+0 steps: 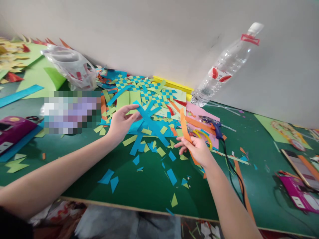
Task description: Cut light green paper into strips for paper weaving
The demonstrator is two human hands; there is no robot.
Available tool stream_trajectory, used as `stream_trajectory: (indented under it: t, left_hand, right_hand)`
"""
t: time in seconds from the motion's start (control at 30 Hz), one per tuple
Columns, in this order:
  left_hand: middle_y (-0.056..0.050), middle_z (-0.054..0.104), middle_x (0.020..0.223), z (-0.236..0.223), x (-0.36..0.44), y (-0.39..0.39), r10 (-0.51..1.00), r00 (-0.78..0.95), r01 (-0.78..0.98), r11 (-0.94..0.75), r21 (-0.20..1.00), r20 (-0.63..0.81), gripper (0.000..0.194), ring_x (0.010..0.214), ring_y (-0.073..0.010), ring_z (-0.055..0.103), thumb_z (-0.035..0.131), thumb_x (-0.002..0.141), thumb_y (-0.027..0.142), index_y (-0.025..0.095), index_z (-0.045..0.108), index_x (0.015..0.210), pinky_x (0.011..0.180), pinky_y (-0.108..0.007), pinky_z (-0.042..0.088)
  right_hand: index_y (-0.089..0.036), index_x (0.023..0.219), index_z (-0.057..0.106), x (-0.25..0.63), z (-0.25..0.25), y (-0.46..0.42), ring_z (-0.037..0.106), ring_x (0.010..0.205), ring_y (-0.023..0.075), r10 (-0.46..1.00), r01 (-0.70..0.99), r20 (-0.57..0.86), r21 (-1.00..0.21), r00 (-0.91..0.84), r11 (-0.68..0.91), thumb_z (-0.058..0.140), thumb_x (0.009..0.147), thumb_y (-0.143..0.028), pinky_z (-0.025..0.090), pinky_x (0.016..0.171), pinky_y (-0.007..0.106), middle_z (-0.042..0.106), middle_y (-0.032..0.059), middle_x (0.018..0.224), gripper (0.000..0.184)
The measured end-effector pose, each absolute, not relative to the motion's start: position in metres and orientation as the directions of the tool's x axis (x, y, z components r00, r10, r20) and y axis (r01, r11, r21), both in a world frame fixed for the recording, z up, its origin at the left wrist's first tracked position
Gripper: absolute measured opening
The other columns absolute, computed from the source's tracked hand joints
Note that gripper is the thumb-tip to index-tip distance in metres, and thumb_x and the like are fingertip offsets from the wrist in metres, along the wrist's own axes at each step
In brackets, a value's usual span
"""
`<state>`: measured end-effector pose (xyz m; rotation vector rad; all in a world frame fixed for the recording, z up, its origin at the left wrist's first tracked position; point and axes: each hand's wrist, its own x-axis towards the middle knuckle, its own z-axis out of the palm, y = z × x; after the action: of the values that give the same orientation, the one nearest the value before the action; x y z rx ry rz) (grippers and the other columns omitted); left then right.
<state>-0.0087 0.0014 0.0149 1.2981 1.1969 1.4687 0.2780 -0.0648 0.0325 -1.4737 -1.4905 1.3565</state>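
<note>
In the head view my left hand [121,121] has its thumb and fingers closed on the end of a blue paper strip [147,116]. This strip crosses other blue strips in a star-like shape above the table. My right hand [196,149] pinches an orange paper strip [183,124], which stands up from the fingers; its lower end hangs beneath the hand. Yellow-handled scissors [208,137] lie just behind the right hand. Behind the blue strips is a pile of woven blue-and-green checked paper pieces [142,84]. Green and blue paper scraps [171,176] are scattered around both hands.
A tilted plastic bottle [224,68] leans against the wall. A blue glue gun [217,129] with a black cord rests on pink paper. A bagged cup [72,68] stands at left. Purple devices [15,131] and a phone [299,167] lie towards the sides of the green table [99,192].
</note>
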Motion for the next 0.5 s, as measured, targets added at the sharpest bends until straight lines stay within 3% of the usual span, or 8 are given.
stream_trajectory:
  t: [0.17, 0.37, 0.5]
  left_hand:
    - [-0.003, 0.068, 0.096, 0.0144, -0.0087, 0.0011, 0.972, -0.105, 0.045, -0.206, 0.977, 0.210, 0.032, 0.083, -0.0175, 0.070, 0.068, 0.081, 0.034, 0.022, 0.063, 0.111, 0.085, -0.037, 0.059]
    - [-0.005, 0.066, 0.111, 0.0163, -0.0093, -0.0005, 0.972, -0.091, 0.093, -0.208, 0.974, 0.217, 0.030, 0.084, -0.0170, 0.070, 0.071, 0.078, 0.032, 0.022, 0.064, 0.106, 0.082, -0.034, 0.060]
    - [-0.006, 0.063, 0.113, 0.0176, -0.0103, -0.0009, 0.969, -0.101, 0.119, -0.212, 0.970, 0.225, 0.041, 0.081, -0.0163, 0.071, 0.074, 0.076, 0.028, 0.024, 0.061, 0.115, 0.079, -0.033, 0.061]
  right_hand:
    - [-0.011, 0.106, 0.066, 0.2791, 0.0314, -0.0644, 0.067, 0.060, 0.0157, 0.961, 0.317, -0.214, -0.937, -0.178, -0.150, 0.055, 0.088, -0.050, 0.052, 0.062, 0.033, 0.075, 0.0132, 0.091, 0.044]
    - [-0.011, 0.107, 0.066, 0.2802, 0.0297, -0.0635, 0.067, 0.061, 0.0153, 0.957, 0.334, -0.220, -0.931, -0.188, -0.149, 0.054, 0.090, -0.048, 0.051, 0.062, 0.032, 0.075, 0.0133, 0.091, 0.043]
    - [-0.011, 0.107, 0.066, 0.2796, 0.0299, -0.0634, 0.068, 0.061, 0.0154, 0.956, 0.345, -0.224, -0.927, -0.190, -0.149, 0.053, 0.090, -0.049, 0.051, 0.062, 0.032, 0.075, 0.0137, 0.093, 0.044]
